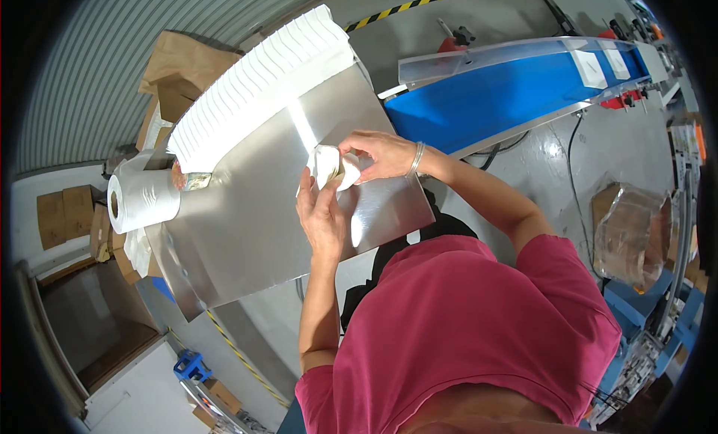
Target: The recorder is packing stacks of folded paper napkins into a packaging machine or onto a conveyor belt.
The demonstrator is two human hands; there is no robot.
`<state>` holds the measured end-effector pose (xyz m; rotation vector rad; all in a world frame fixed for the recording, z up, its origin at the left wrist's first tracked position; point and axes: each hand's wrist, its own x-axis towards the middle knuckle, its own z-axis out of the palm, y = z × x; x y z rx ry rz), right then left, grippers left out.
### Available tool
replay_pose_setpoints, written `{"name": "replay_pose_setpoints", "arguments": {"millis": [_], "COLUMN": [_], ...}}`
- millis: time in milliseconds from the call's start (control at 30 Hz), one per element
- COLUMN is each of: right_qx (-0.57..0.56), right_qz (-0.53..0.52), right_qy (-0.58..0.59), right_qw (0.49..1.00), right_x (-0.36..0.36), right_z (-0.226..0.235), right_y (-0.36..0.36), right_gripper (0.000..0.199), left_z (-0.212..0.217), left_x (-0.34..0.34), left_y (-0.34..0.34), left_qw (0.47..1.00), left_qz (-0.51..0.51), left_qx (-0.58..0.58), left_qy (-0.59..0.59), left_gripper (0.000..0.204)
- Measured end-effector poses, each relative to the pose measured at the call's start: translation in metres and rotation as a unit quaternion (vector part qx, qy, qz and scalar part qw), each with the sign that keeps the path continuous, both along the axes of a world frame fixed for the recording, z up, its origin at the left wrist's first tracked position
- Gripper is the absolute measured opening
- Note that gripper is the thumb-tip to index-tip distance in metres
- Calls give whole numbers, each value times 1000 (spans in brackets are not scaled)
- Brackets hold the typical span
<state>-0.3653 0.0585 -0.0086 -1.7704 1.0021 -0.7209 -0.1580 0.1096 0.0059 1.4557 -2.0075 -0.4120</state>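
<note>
Well left of your left grip (321,223), a white roll (153,203) sits by the edge of the worktop (247,224); nearer, a long row of white pieces (258,90) curves beyond it, up and to the left. Your left grip is nearly closed, thumb and fingers pinching the white piece (327,161) from its near left side. That piece is between your two grips, above the worktop. It looks light and soft — likely thin, easily creased, perhaps a little slippery — so take hold lightly at its edges and don't squeeze the middle, where a darker patch shows; what that is, you cannot tell. Your right grip (381,154) curls loosely around the right side, fingertips and thumb on the white material, barely parted. Farther right of it lies a blue conveyor belt (486,101).
</note>
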Motion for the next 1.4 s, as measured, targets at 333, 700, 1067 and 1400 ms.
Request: {"name": "replay_pose_setpoints", "arguments": {"millis": [333,700,1067,1400], "right_qx": [-188,46,-168,69], "right_qz": [-34,-390,-526,2], "right_qy": [-1,113,442,-126], "right_qw": [982,913,707,990], "right_x": [-3,-205,-377,-32], "right_z": [-29,-52,-50,-47], "right_y": [1,37,37,37], "right_gripper": [28,32,65,66], "left_z": [20,15,24,10], "left_x": [-2,14,-25,-22], "left_y": [-8,-13,-2,15], "left_qw": [998,998,991,986], "left_qz": [-39,-12,-121,-159], "left_qx": [37,-32,21,38], "left_qy": [-35,-53,-48,-10], "left_gripper": [30,23,24,40]}}
